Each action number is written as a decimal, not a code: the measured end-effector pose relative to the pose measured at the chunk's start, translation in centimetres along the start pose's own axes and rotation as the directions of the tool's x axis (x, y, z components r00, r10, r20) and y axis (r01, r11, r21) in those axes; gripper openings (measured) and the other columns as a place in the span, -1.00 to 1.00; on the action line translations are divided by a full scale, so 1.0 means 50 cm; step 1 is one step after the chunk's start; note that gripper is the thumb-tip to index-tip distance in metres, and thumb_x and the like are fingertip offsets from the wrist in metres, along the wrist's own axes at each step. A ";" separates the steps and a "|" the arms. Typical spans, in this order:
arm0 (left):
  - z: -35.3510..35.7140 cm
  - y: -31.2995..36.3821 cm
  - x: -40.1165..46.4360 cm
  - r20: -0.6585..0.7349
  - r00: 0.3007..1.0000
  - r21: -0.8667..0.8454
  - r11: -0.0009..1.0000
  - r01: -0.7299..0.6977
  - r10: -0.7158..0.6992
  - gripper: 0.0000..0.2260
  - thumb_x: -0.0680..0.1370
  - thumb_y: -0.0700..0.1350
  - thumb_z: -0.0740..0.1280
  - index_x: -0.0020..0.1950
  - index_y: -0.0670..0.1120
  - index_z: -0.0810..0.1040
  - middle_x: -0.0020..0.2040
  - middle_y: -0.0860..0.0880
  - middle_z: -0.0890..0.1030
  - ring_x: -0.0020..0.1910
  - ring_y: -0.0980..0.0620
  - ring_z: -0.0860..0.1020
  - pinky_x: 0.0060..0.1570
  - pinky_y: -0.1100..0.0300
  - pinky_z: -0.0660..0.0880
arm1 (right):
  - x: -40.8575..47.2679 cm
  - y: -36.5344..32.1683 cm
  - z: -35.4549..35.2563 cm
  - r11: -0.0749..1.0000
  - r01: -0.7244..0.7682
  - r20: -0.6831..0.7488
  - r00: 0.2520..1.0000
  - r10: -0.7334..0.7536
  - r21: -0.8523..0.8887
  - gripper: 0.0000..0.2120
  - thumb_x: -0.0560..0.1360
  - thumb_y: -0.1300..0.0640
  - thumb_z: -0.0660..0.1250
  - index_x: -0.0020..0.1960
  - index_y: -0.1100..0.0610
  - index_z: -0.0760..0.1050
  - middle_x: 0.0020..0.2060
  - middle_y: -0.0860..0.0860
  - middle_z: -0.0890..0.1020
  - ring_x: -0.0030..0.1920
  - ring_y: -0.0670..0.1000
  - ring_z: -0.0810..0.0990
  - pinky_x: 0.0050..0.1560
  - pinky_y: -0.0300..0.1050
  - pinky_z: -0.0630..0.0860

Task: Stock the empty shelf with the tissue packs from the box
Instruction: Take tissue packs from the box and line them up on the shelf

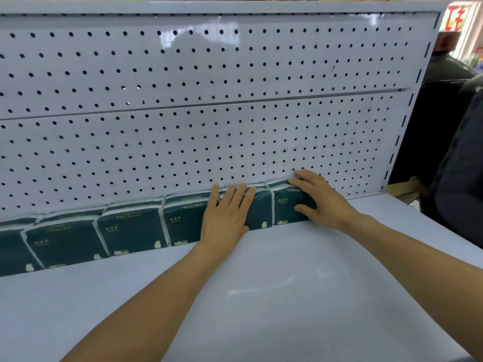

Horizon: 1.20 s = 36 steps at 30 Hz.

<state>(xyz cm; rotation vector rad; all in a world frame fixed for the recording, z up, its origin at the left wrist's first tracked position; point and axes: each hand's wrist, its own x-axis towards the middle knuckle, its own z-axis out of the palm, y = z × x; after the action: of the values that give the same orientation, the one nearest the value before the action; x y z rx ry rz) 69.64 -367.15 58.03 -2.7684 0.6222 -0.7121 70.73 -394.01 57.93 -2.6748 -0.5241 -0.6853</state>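
Now left hand (226,211) presses flat on tissue packs (130,227); right hand (317,198) grips the end pack (286,205).

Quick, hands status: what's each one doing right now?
Left hand: open, fingers straight, resting flat on a tissue pack in the row.
Right hand: gripping the end tissue pack, thumb in front, fingers over the top.
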 end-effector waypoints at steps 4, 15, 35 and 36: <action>-0.020 -0.001 0.003 0.016 1.000 0.007 1.000 -0.022 0.022 -0.23 0.58 0.16 0.24 0.61 0.00 -0.17 0.60 -0.01 0.06 0.57 -0.02 0.05 0.46 -0.16 -0.33 | 0.006 -0.031 -0.019 0.989 -0.055 0.052 0.997 0.063 -0.140 -0.34 0.48 -0.03 0.41 0.51 -0.02 0.24 0.54 -0.02 0.17 0.55 0.04 0.01 0.49 0.22 0.08; -0.147 0.005 -0.158 -0.125 0.980 -0.066 0.987 0.150 -0.157 -0.34 0.61 0.28 0.08 0.61 0.03 -0.02 0.59 -0.01 0.16 0.56 -0.05 0.13 0.52 -0.20 -0.17 | -0.131 -0.243 -0.080 0.978 0.040 -0.264 0.960 -0.095 -0.207 -0.51 0.48 0.00 0.41 0.37 0.09 0.43 0.33 0.06 0.50 0.28 0.13 0.49 0.33 0.17 0.35; -0.296 -0.213 -0.972 -0.172 0.773 0.006 0.784 0.621 -0.611 -0.43 0.57 0.24 0.19 0.49 -0.04 0.37 0.37 -0.07 0.52 0.29 -0.10 0.51 0.33 -0.19 0.34 | -0.373 -0.925 0.089 0.870 0.473 -0.076 0.881 -0.467 0.136 -0.49 0.53 -0.09 0.15 0.43 0.08 0.34 0.21 0.08 0.56 0.10 0.17 0.56 -0.02 0.05 0.51; -0.302 -0.238 -1.020 -0.151 0.764 0.030 0.769 0.638 -0.628 -0.43 0.57 0.23 0.20 0.48 -0.05 0.38 0.36 -0.07 0.52 0.27 -0.11 0.52 0.29 -0.17 0.37 | -0.379 -0.977 0.103 0.856 0.496 -0.069 0.868 -0.492 0.146 -0.50 0.53 -0.09 0.18 0.41 0.09 0.37 0.16 0.09 0.58 0.05 0.18 0.57 -0.08 0.05 0.51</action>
<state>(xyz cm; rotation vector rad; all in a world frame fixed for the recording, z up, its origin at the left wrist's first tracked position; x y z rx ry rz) 25.71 -335.16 53.72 -2.8558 -0.3712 -1.0218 36.50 -354.11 54.75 -2.3816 -1.2319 -0.7734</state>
